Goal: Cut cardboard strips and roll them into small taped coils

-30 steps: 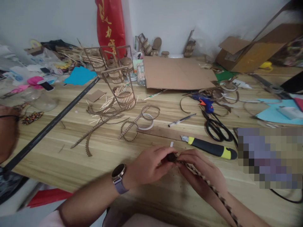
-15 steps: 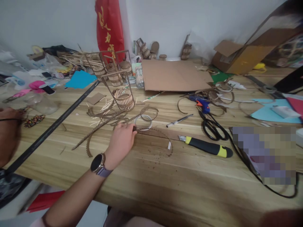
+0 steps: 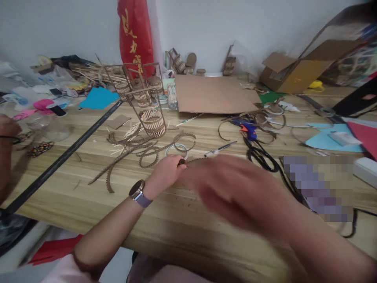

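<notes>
My left hand [image 3: 165, 175], a watch on its wrist, is closed on the dark rolled end of a notched brown cardboard strip [image 3: 196, 160]. The strip runs right from my fingers and goes behind my right hand [image 3: 240, 192]. That hand, smeared by motion, hovers over the table just right of the left one; whether its fingers touch the strip cannot be made out. A white tape ring [image 3: 167, 151] lies behind my left hand, beside more notched strips [image 3: 110, 173]. The utility knife is hidden behind my right hand and forearm.
Small stick baskets with tall handles [image 3: 153, 122] stand behind the strips. A pen [image 3: 220, 148], a blue glue gun [image 3: 249, 131] and black-handled scissors [image 3: 263, 158] lie farther right. A cardboard sheet [image 3: 215, 94] is at the back. Another person's hand [image 3: 8, 127] is at far left.
My right hand has come in from the lower right to beside my left hand, covering the utility knife. My left hand, still gripping the strip, has shifted right.
</notes>
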A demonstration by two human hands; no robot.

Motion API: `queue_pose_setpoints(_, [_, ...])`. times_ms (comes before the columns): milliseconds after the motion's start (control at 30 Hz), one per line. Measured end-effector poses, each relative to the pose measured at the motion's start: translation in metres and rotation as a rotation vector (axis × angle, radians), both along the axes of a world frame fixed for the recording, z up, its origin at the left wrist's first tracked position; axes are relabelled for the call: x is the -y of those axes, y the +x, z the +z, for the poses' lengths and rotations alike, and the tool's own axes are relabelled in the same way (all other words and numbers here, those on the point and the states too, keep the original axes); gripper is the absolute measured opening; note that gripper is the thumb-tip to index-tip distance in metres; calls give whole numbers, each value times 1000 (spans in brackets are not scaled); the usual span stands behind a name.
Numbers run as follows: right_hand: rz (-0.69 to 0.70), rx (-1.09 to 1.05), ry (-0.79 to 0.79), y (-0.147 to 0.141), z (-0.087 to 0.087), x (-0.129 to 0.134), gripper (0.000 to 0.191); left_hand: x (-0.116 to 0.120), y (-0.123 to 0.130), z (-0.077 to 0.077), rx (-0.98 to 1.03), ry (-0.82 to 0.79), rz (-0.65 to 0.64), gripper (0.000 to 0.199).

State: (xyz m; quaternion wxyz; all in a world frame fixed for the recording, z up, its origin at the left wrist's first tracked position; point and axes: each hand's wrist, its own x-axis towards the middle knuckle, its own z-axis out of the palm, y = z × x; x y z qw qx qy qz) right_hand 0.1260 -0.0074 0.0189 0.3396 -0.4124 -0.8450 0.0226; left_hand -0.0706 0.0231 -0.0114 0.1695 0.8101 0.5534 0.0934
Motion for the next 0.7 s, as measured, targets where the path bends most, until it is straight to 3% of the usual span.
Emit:
queue_pose_setpoints(33, [35, 74, -44, -1, -2, -17, 28, 1, -1, 1, 0, -1, 4, 18])
queue_pose_setpoints(100, [-29, 316, -192, -3, -9, -49, 39, 3, -4, 3, -6, -11, 2, 17])
queue_pose_setpoints(267, [-22, 459, -269, -4, -26, -94, 40, 7, -10, 6, -39, -46, -90, 16])
queue_pose_setpoints(467, [-38, 555, -344, -8, -27, -115, 13, 8, -15, 8, -70, -69, -160, 15])
queue_pose_setpoints(600, [-168, 463, -292, 3, -36, -119, 34, 13, -13, 13, -63, -100, -166, 13])
queue_pose_setpoints(700, [-94, 390, -234, 16, -41, -100, 52, 17, -11, 18, -6, -142, -190, 13])
